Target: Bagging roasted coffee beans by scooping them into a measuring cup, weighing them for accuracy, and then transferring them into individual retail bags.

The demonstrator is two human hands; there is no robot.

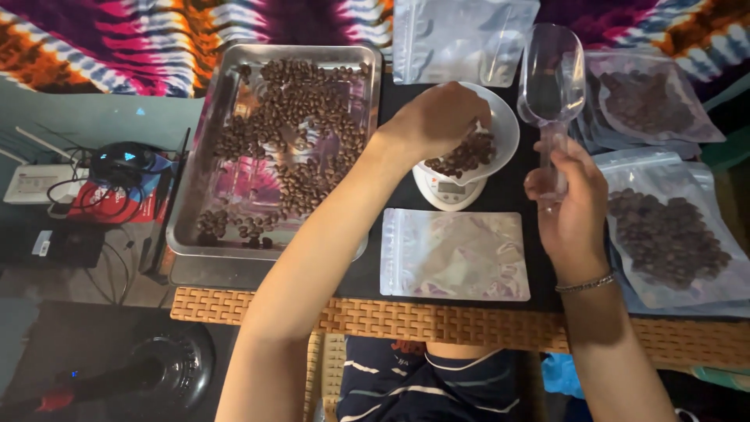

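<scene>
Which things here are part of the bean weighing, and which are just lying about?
In use:
left hand in the white bowl of beans
scale
right hand holding the clear scoop
metal tray of beans
empty pouch
filled pouches

Lying about:
cables
router
black round device

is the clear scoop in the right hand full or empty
Empty: the clear scoop, held upright by the right hand, shows no beans inside.
</scene>
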